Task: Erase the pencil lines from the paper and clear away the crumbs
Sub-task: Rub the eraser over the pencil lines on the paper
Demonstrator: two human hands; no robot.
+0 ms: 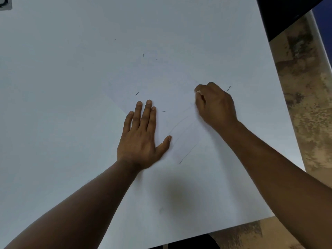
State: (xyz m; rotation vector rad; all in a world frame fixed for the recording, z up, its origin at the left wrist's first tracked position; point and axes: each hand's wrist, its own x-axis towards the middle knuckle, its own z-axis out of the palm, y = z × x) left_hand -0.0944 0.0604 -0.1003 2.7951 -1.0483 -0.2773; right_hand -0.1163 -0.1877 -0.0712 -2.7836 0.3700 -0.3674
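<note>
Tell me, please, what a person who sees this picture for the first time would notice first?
Two bare hands over a white paper stand out first. The left hand lies flat with straight fingers, pressing the sheet near its middle; the right hand, further right, is curled around something small and pale. Between them run faint pencil lines, and dark crumbs lie scattered beyond the hands.

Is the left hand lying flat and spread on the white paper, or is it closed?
Flat and spread: the left hand rests palm-down on the white paper sheet, fingers straight, thumb out.

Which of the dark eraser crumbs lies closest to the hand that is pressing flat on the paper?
The short crumb just right of the left hand's fingertips. The other crumbs lie farther up the paper or beyond the right hand.
</note>
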